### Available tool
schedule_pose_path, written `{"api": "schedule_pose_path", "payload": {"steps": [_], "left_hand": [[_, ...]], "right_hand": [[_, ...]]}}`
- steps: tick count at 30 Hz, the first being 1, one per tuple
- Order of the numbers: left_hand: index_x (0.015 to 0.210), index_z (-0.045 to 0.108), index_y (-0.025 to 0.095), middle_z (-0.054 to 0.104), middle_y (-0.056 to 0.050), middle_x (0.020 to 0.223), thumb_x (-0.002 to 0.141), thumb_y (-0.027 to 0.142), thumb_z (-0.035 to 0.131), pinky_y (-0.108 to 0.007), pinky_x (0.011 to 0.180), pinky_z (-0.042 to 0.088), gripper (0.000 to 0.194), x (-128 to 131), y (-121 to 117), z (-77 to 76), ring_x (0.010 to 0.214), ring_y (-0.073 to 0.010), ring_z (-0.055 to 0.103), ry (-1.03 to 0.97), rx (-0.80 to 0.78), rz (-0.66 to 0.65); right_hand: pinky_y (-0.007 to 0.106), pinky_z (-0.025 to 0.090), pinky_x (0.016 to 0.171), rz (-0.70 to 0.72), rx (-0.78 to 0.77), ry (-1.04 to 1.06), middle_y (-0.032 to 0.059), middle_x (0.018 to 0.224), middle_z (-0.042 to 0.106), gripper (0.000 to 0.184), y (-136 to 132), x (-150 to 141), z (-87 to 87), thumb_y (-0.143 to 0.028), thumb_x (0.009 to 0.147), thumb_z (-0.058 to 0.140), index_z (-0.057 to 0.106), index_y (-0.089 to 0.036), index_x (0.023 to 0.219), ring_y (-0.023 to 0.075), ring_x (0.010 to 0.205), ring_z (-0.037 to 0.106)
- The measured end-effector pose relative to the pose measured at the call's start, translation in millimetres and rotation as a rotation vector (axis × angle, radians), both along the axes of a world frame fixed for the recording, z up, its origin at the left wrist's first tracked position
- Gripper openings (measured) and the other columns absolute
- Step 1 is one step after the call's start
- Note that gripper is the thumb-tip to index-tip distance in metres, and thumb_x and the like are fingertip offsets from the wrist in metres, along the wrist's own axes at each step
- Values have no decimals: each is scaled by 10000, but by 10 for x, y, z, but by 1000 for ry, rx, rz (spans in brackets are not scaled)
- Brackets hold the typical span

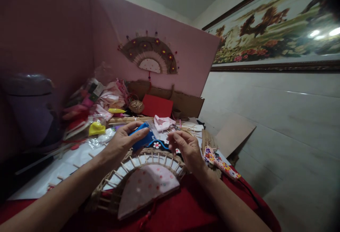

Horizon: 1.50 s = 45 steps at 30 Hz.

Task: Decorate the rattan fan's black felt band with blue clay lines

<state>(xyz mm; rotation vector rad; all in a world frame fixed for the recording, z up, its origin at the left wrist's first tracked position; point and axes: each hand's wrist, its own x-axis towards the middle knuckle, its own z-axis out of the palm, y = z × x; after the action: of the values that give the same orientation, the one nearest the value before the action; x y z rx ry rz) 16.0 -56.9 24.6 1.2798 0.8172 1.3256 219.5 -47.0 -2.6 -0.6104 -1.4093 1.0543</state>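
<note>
My left hand [124, 140] is closed on a blue packet [143, 136], which looks like soft clay in clear plastic, between thumb and fingers. My right hand [186, 147] hovers to the right of it, thumb and fingers drawn together; whatever they pinch, if anything, is too small to make out. Under both hands lies a handmade fan [148, 186] with thin wooden ribs, a woven cord edge and a pale, red-dotted half-round base. Behind its ribs a black band [156, 144] bears white-petalled flowers and a wavy blue line.
A flower-patterned glue gun [221, 164] lies at the right. Yellow clay [97, 128], a twine ball [136, 106], a red sheet [157, 106] and pink cloth [113, 95] crowd the back. Another fan [151, 55] hangs on the pink panel. A purple bin [32, 108] stands left.
</note>
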Motion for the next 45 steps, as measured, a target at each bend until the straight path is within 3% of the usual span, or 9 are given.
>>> {"api": "schedule_pose_path", "payload": {"steps": [5,8,12,14,16,21,24,30,45], "left_hand": [[763,557,187,570,44,625,632,344,736,-143,349,392,272,-114,46,131,459,-74,519,-193,40,219],[754,535,193,558,54,602,625,342,732,-140,323,372,279,-182,86,161,428,-73,506,-198,55,261],[824,553,210,593,45,662,619,366,740,-138,357,404,319,-173,98,106,484,-82,548,-147,-68,256],[829,569,202,584,45,652,614,386,746,-126,360,394,333,-142,94,53,478,-68,528,-122,-97,228],[828,587,193,569,45,628,618,417,745,-121,348,379,346,-120,94,4,455,-59,499,-78,-117,200],[816,608,187,546,44,559,636,452,726,-121,295,309,341,-123,91,-46,394,-61,455,-8,-94,134],[793,610,186,543,47,523,625,444,731,-128,293,302,331,-113,72,-51,371,-61,438,13,-107,123],[797,610,182,600,25,560,608,428,743,-142,315,320,338,-46,54,-115,401,-82,493,44,-150,92],[778,589,185,585,33,525,615,461,725,-146,300,303,348,-24,52,-140,367,-83,484,113,-136,72]], "right_hand": [[163,326,355,-327,76,137,-47,545,515,198,108,160,24,-339,777,618,566,-166,695,61,419,440],[162,289,346,-426,128,152,-57,498,479,287,163,223,211,-353,767,625,500,-167,588,47,388,395],[161,311,351,-234,-38,159,-30,621,575,193,180,140,611,-337,717,655,583,-162,757,57,431,460],[163,325,352,-129,-70,91,-15,641,594,215,178,35,713,-349,718,647,603,-153,793,62,440,478],[166,321,342,-86,-33,-6,-10,615,592,232,185,-82,670,-374,728,645,609,-145,748,62,424,464],[169,303,358,-91,38,-201,-20,577,561,212,197,-280,196,-360,743,664,639,-151,722,62,441,432],[179,292,370,1,8,-265,-25,549,542,241,138,-323,42,-392,758,647,671,-154,737,62,434,416],[179,297,385,145,-88,-228,-31,533,529,284,6,-341,106,-425,748,650,684,-143,734,48,418,390],[150,314,337,274,-141,-128,-21,504,572,247,30,-338,68,-368,737,677,665,-127,681,39,365,431]]}}
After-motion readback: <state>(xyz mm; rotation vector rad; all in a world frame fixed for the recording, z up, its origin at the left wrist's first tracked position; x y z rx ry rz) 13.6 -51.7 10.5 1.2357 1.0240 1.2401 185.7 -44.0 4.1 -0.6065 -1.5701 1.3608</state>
